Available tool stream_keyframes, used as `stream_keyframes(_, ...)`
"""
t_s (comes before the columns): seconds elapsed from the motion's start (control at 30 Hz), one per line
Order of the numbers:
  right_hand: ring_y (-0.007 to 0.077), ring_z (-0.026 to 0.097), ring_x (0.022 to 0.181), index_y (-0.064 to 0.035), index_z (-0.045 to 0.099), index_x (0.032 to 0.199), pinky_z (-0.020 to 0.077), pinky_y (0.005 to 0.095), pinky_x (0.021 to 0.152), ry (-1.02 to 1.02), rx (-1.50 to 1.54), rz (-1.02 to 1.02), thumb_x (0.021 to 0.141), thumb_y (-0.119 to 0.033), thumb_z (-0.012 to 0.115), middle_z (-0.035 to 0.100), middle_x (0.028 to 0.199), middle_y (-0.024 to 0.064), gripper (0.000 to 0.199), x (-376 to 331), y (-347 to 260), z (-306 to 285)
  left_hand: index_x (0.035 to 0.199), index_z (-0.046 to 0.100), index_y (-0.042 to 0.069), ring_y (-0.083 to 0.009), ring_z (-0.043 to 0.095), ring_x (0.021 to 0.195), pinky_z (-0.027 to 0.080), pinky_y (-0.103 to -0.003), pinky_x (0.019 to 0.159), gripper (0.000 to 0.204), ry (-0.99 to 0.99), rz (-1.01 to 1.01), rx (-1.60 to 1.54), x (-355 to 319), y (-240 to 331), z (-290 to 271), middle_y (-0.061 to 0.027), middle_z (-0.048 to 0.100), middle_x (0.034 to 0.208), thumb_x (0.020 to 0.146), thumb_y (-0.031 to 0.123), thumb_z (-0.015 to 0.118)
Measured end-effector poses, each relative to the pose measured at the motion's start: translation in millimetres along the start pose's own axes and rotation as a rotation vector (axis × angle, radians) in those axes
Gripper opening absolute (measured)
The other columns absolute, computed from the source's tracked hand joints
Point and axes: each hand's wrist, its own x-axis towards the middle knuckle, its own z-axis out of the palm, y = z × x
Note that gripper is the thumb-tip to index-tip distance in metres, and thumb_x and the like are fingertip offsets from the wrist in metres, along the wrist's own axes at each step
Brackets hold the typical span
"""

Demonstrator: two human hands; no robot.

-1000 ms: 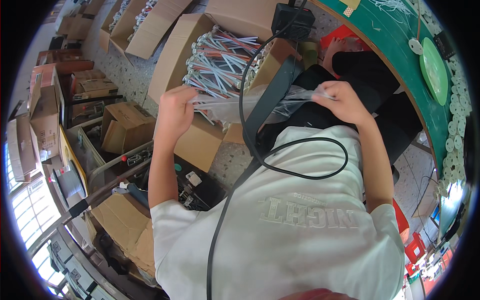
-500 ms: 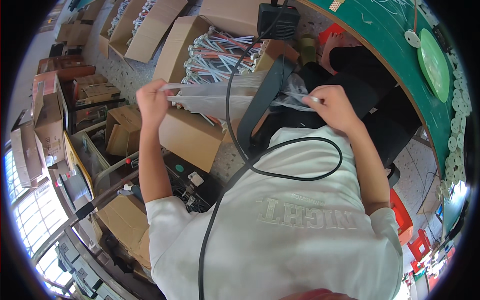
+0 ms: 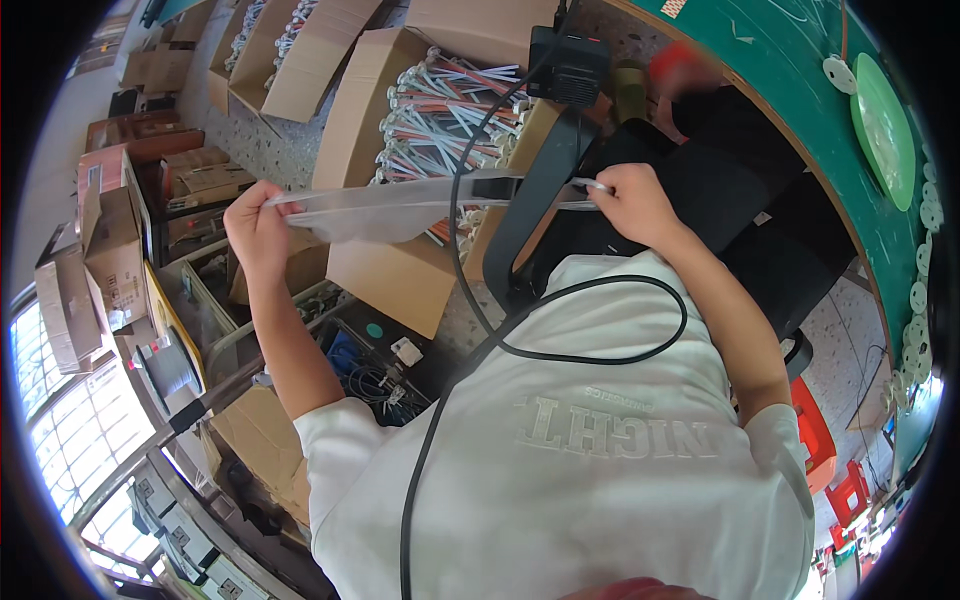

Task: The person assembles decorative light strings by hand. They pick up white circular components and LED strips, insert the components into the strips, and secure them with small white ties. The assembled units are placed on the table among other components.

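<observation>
A long clear plastic bag [image 3: 390,205] is stretched level between my two hands, above an open cardboard box [image 3: 400,270]. My left hand [image 3: 255,225] pinches its left end, out to my left. My right hand [image 3: 630,200] grips its right end in front of my chest. The box holds several bundles of white and red cables [image 3: 450,100]. A black strap and a black cable [image 3: 500,330] hang in front of my white shirt and cross over the bag.
A green table [image 3: 800,70] with a green round plate [image 3: 885,125] and white discs curves along the right. More cardboard boxes [image 3: 110,230] stand at the left, others at the top left. A black tray with small parts [image 3: 385,350] lies below the box. Red stools [image 3: 820,440] sit lower right.
My left hand has swung out to the left and my right hand has stayed near my chest, so the bag has been pulled out long and flat between them.
</observation>
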Motion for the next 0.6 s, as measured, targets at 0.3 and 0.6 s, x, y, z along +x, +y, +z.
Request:
stream_keyframes(0.3,0.0059,0.053,0.061,0.0023,0.066,0.07,0.0404,0.026,0.057,0.094,0.501,0.178,0.089,-0.013,0.065,0.065,0.065,0.0028,0.024,-10.8,-8.2,-29.1,0.069,0.054,0.001,-0.0192,0.06,0.073,0.049,-0.03,0.072,0.015,-0.401,-0.221,-0.857,-6.1,-19.1,53.9,-0.0113,0.063,0.078,0.082,-0.006,0.051)
stream_keyframes(0.6,0.0051,0.053,0.065,0.0007,0.059,0.064,0.0415,0.024,0.061,0.124,0.614,0.037,0.089,-0.007,0.066,0.067,0.071,0.0038,0.027,-31.2,-51.9,-54.6,0.089,0.063,-0.004,-0.0332,0.053,0.113,0.044,-0.045,0.097,0.012,-0.653,0.021,-1.316,-8.0,-19.2,101.4,-0.0237,0.056,0.117,0.081,-0.001,0.055)
